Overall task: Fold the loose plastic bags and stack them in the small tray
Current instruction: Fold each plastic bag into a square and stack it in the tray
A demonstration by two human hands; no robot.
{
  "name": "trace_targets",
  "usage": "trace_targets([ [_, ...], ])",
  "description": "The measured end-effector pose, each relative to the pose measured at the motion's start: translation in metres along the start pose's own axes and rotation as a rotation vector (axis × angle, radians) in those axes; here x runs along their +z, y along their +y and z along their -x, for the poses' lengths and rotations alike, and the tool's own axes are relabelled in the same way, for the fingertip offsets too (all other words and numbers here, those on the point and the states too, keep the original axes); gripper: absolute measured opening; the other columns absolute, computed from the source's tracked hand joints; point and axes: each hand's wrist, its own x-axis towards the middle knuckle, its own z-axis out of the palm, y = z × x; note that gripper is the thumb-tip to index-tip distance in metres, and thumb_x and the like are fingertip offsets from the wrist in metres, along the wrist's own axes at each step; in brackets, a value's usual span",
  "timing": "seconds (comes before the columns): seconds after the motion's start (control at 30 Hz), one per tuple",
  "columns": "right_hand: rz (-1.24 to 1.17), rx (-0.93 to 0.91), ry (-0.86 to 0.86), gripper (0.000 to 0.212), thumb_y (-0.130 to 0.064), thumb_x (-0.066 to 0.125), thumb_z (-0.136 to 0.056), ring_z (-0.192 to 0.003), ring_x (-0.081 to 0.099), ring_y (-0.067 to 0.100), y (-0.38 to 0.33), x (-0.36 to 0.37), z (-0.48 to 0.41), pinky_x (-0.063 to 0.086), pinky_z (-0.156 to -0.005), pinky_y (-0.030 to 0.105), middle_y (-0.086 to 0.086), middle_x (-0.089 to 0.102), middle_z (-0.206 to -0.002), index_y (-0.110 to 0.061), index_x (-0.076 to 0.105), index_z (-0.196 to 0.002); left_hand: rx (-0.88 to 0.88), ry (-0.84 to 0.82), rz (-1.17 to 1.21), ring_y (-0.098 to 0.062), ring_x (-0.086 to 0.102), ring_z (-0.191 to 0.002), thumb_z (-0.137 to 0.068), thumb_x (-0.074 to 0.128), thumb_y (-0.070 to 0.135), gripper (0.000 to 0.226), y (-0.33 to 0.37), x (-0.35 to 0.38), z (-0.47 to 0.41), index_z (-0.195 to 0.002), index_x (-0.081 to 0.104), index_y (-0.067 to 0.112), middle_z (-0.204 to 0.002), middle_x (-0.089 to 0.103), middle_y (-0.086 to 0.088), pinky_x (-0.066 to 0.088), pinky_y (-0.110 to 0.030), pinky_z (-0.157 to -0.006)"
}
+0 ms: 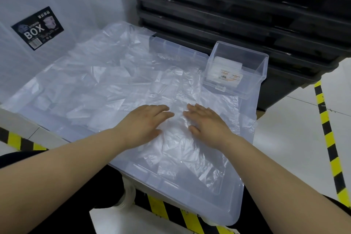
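Step in hand: smoothing. Our left hand (146, 121) and right hand (207, 121), fingers straight and palms flat, press one loose bag (176, 138) near the small tray (262, 70). Next, we judge: a fold.

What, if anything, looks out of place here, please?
Nothing is spilled or damaged. The bag pressed flat under the left hand and right hand is wrinkled and hangs over the right edge of the lid. The tray sits at its far right corner, with a folded stack inside.

On the big lid (224, 213) lie plastic bags (117, 81) — the small tray (263, 72) sits on its far right corner, stacked crates (247, 5) behind.
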Motion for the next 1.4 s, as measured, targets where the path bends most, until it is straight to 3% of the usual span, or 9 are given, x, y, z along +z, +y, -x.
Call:
trace_targets([
  [0.2, -0.004, -0.009, 0.000, 0.050, -0.024, 0.036, -0.099, -0.143, -0.001, 0.009, 0.001, 0.000, -0.001, -0.003, -0.114, 0.025, -0.007, 0.003, -0.156, -0.025, 0.020, -0.146, 0.005, 0.004, 0.051, -0.020, 0.070, -0.081, -0.071, 0.043, 0.036, 0.049, -0.004, 0.009, -0.007, -0.111, 0.062, 0.014, -0.101, 0.070, -0.006, 0.055, -0.037, -0.068],
  [0.33, -0.014, -0.029, 0.008, 0.050, -0.023, 0.038, -0.098, -0.143, 0.002, 0.009, 0.002, -0.004, 0.000, 0.001, -0.112, 0.022, -0.006, 0.006, -0.156, -0.024, 0.024, -0.146, -0.012, 0.038, 0.184, -0.017, 0.070, -0.078, -0.071, 0.040, 0.027, 0.045, 0.003, 0.011, -0.009, -0.114, 0.050, 0.022, -0.102, 0.070, -0.004, 0.054, -0.027, -0.068],
  [0.57, -0.059, -0.044, 0.071, 0.046, -0.016, 0.037, -0.098, -0.143, 0.009, 0.009, 0.002, -0.004, 0.002, 0.002, -0.109, 0.015, -0.006, 0.018, -0.154, -0.022, 0.031, -0.143, 0.088, 0.238, 0.031, -0.017, 0.045, -0.089, -0.069, 0.040, 0.010, 0.039, 0.017, 0.015, -0.015, -0.077, 0.076, 0.024, -0.083, 0.071, 0.003, 0.030, -0.029, -0.076],
  [0.77, -0.107, -0.082, 0.125, 0.033, -0.014, 0.046, -0.095, -0.131, 0.038, 0.009, -0.001, -0.011, 0.011, 0.022, -0.104, 0.017, -0.006, 0.053, -0.133, -0.020, 0.058, -0.125, 0.239, 0.102, 0.139, -0.012, 0.057, -0.087, -0.071, 0.044, 0.016, 0.034, 0.018, 0.017, -0.004, -0.078, 0.077, 0.019, -0.083, 0.073, 0.004, 0.039, -0.024, -0.078],
  [0.93, -0.109, -0.089, 0.049, 0.027, -0.018, 0.048, -0.094, -0.123, 0.045, 0.010, -0.003, -0.010, 0.012, 0.033, -0.100, 0.025, -0.007, 0.058, -0.127, -0.018, 0.063, -0.117, 0.250, -0.011, 0.153, -0.009, 0.062, -0.081, -0.072, 0.043, 0.027, 0.036, 0.023, 0.018, 0.004, -0.088, 0.075, 0.023, -0.085, 0.071, 0.009, 0.050, -0.020, -0.066],
  [1.07, -0.177, -0.063, 0.052, 0.026, -0.015, 0.049, -0.093, -0.123, 0.046, 0.008, -0.003, -0.010, 0.011, 0.032, -0.100, 0.021, -0.008, 0.058, -0.126, -0.017, 0.065, -0.114, 0.211, -0.017, 0.218, -0.009, 0.065, -0.070, -0.061, 0.032, 0.012, 0.051, 0.029, 0.013, -0.002, -0.086, 0.076, 0.021, -0.077, 0.070, 0.011, 0.048, -0.016, -0.059],
  [1.13, -0.247, -0.039, 0.058, 0.026, -0.012, 0.049, -0.092, -0.123, 0.047, 0.008, -0.003, -0.009, 0.010, 0.032, -0.101, 0.020, -0.006, 0.059, -0.125, -0.015, 0.067, -0.111, 0.073, -0.040, 0.322, -0.009, 0.065, -0.069, -0.062, 0.036, 0.004, 0.049, 0.036, 0.004, -0.006, -0.086, 0.076, 0.021, -0.077, 0.070, 0.011, 0.042, -0.010, -0.052],
  [1.23, -0.371, 0.011, 0.062, 0.026, -0.009, 0.048, -0.092, -0.121, 0.049, 0.011, -0.003, -0.011, 0.010, 0.033, -0.101, 0.019, -0.002, 0.060, -0.125, -0.012, 0.066, -0.111, -0.379, -0.133, 0.631, -0.014, 0.062, -0.084, -0.076, 0.046, -0.011, 0.044, 0.033, 0.001, -0.017, -0.100, 0.072, 0.015, -0.091, 0.071, 0.000, 0.044, -0.017, -0.066],
  [1.4, -0.606, 0.121, 0.052, 0.028, 0.001, 0.045, -0.088, -0.099, 0.056, 0.012, -0.003, -0.014, 0.008, 0.042, -0.080, 0.014, -0.003, 0.064, -0.100, -0.010, 0.065, -0.104, -0.697, -0.178, 0.906, 0.001, 0.048, -0.045, -0.080, 0.047, -0.011, 0.033, 0.019, 0.003, -0.038, -0.062, 0.059, 0.013, -0.056, 0.052, 0.004, 0.036, -0.011, -0.048],
])
